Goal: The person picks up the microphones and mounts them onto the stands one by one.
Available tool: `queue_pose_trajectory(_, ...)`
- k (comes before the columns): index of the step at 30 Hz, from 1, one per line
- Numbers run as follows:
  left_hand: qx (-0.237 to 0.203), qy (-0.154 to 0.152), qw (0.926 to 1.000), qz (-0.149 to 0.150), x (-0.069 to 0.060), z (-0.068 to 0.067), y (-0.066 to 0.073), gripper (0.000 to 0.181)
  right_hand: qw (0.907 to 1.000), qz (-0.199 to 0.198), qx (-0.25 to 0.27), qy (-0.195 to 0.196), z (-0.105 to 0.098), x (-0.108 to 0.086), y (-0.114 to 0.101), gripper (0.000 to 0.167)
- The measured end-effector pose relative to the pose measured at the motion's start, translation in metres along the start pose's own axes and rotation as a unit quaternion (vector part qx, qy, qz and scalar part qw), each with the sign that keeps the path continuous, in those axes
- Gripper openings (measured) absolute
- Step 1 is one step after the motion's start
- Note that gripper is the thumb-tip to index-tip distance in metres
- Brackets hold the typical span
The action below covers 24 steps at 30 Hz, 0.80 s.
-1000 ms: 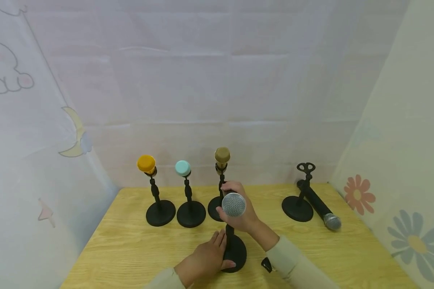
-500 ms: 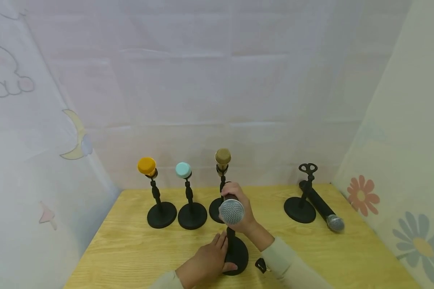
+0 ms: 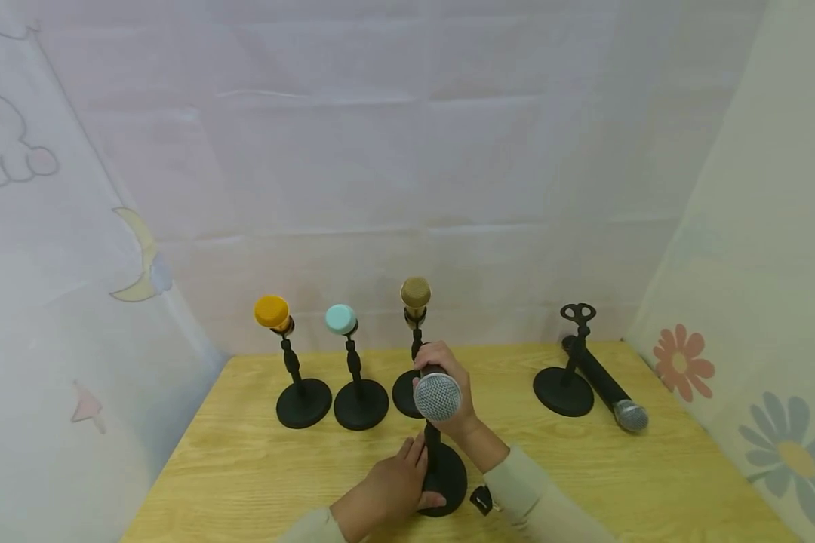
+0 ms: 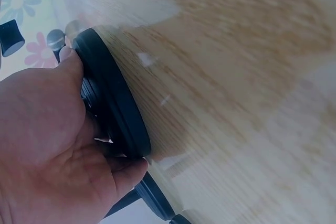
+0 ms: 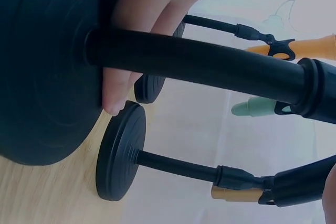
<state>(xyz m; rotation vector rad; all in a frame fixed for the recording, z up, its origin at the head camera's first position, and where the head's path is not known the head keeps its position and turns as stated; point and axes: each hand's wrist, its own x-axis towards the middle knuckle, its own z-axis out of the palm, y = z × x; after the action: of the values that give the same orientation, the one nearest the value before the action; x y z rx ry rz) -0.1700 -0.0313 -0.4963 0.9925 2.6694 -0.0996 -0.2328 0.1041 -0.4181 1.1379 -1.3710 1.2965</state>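
In the head view my right hand grips a black microphone with a silver mesh head, at the top of a black desktop microphone stand. Its head tilts down toward me. My left hand holds the round base, thumb across its front part and fingers along the far side. From the left wrist, the base sits between thumb and fingers. The right wrist view has the pole crossing in front of the left fingers. Fingers hide where microphone and stand meet.
Behind stand three stands bearing a yellow microphone, a mint one and a gold one. At right, a bare stand stands beside a lying black microphone. A small black piece lies near the right sleeve.
The right hand has tipped the microphone's silver head lower and toward me. The right forearm shifted slightly left. My left hand stays on the base.
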Motion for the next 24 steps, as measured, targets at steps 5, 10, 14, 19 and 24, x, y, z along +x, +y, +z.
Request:
queue_pose_trajectory(5, 0.006, -0.002, 1.0000, -0.004, 0.000, -0.001, 0.001, 0.084, 0.9998, -0.007, 0.011, 0.016, 0.002, 0.000, 0.001, 0.029)
queue_pose_trajectory(10, 0.007, -0.001, 0.9999, -0.010, -0.001, -0.001, 0.002, 0.084, 0.9996, -0.013, 0.013, 0.023, 0.003, 0.001, 0.001, 0.028)
queue_pose_trajectory(14, 0.006, -0.005, 0.9998, -0.018, -0.001, -0.002, 0.004, 0.084, 0.9989, -0.010, 0.031, 0.033, 0.003, 0.001, 0.001, 0.029)
queue_pose_trajectory(19, 0.000, -0.006, 0.9998, -0.021, -0.001, -0.002, 0.005, 0.083, 0.9977, 0.002, 0.055, 0.041, 0.003, 0.000, 0.001, 0.032)
queue_pose_trajectory(24, 0.006, 0.004, 0.9998, -0.017, 0.002, -0.001, 0.005, 0.085, 0.9931, 0.051, 0.087, 0.060, 0.003, -0.009, 0.000, 0.036)
